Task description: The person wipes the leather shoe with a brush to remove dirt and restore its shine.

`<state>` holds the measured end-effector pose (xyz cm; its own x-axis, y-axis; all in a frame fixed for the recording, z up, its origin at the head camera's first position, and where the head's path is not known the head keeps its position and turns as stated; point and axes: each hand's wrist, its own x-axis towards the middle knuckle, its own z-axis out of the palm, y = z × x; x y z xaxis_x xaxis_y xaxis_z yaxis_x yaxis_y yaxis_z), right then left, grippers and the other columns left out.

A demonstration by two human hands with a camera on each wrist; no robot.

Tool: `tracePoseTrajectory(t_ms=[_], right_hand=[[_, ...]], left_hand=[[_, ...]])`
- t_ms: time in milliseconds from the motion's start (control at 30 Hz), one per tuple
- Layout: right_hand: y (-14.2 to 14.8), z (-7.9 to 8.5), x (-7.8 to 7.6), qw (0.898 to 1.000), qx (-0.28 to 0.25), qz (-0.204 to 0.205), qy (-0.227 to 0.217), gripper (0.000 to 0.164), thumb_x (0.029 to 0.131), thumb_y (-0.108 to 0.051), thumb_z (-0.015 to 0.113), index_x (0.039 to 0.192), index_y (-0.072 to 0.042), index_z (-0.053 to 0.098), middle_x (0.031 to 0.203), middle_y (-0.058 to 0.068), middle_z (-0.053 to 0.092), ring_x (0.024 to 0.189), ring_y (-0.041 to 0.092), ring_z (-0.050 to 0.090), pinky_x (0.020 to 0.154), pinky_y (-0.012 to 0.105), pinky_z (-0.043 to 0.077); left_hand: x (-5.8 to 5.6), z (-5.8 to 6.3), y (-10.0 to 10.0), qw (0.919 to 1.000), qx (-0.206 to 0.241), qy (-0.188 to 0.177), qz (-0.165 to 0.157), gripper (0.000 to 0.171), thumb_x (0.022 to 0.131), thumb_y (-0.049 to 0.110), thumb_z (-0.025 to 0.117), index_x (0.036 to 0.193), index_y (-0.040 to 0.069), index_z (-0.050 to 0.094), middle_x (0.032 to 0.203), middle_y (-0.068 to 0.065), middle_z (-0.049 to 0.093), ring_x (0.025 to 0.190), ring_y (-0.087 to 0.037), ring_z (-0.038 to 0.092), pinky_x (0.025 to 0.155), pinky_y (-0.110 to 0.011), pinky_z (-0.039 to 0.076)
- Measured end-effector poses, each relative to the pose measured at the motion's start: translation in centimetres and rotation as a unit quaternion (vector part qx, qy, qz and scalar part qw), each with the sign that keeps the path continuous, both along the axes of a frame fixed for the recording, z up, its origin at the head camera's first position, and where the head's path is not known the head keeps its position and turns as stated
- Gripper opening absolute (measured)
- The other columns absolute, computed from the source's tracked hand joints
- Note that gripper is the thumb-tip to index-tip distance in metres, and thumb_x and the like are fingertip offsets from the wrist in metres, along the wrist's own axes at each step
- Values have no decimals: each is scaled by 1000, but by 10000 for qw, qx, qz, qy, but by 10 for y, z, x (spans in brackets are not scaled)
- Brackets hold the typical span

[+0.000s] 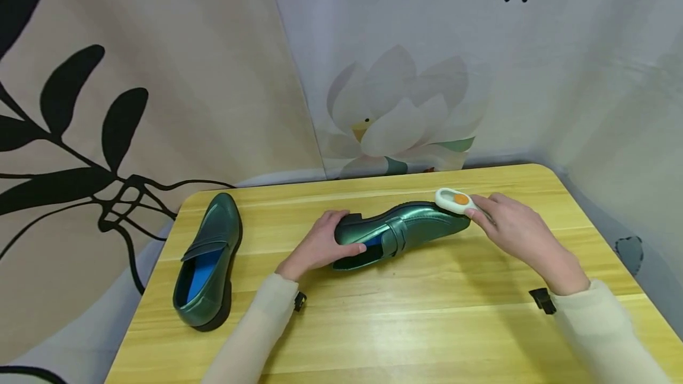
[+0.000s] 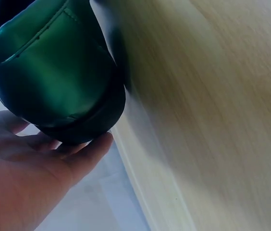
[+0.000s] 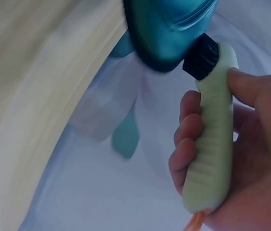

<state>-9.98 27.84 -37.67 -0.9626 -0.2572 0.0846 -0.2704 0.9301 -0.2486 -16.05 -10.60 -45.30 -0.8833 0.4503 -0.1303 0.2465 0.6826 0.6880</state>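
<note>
Right sleeve (image 1: 608,330) and left sleeve (image 1: 245,333), both cream, lie nearest the camera, each with a small black device (image 1: 543,301) at the cuff. My left hand (image 1: 322,243) grips the heel end of a metallic green shoe (image 1: 424,227), thumb over the opening beside the blue insole (image 1: 374,240); in the left wrist view, a fingertip lies against the dark heel (image 2: 90,126). Shoe position: middle of the wooden table (image 1: 400,325), toward its far edge, tilted on its side, sole facing away from me, opening toward me, toe to the right. Whether it touches the tabletop, I cannot tell. My right hand (image 1: 514,233) holds a pale brush (image 1: 445,199) with an orange oval (image 1: 461,199) on its back, fingers curled round the ribbed handle. Dark bristles (image 3: 203,57) meet the toe's edge, per the right wrist view; an orange cord (image 3: 194,221) extends from the handle's lower end. Second green shoe (image 1: 214,233): left part of the table, well apart from my hands, upright on its sole, toe away from me, blue lining (image 1: 203,274) visible inside. Behind, a pale cloth (image 1: 213,105) carries printed black leaves (image 1: 69,90) at left and a large white flower (image 1: 397,102).
</note>
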Motion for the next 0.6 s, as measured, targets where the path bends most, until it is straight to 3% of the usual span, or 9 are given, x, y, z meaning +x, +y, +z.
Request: tracePoseTrajectory(t_ms=[200, 333, 433, 600], right_hand=[[-50, 0, -15, 9978, 158, 506, 403, 43, 105, -32, 62, 136, -2, 66, 96, 10, 65, 74, 22, 56, 59, 41, 48], [-73, 0, -20, 9971, 245, 556, 450, 42, 103, -34, 65, 134, -5, 68, 88, 6, 61, 71, 20, 52, 54, 37, 45], [-69, 3, -20, 9985, 258, 408, 265, 43, 104, -34, 63, 135, -4, 67, 89, 7, 62, 71, 21, 53, 57, 39, 46], [-30, 5, -13, 9996, 128, 123, -211, 51, 110, -38, 51, 142, 0, 61, 105, 16, 68, 83, 28, 63, 69, 50, 51]], left_hand=[[2, -1, 1, 9999, 71, 73, 9, 93, 83, 59, 79, 157, 15, 43, 154, -13, 42, 125, -30, 50, 103, -50, 47], [2, -3, 3, 9999, 76, 108, 43, 93, 83, 60, 78, 157, 15, 44, 153, -13, 43, 124, -29, 51, 102, -48, 47], [3, -3, 3, 9999, 63, 113, 64, 93, 83, 61, 77, 157, 15, 44, 153, -12, 43, 124, -29, 51, 102, -49, 47], [4, -2, 0, 9999, -23, 115, 127, 95, 84, 63, 76, 158, 15, 43, 157, -13, 40, 131, -32, 49, 107, -52, 44]])
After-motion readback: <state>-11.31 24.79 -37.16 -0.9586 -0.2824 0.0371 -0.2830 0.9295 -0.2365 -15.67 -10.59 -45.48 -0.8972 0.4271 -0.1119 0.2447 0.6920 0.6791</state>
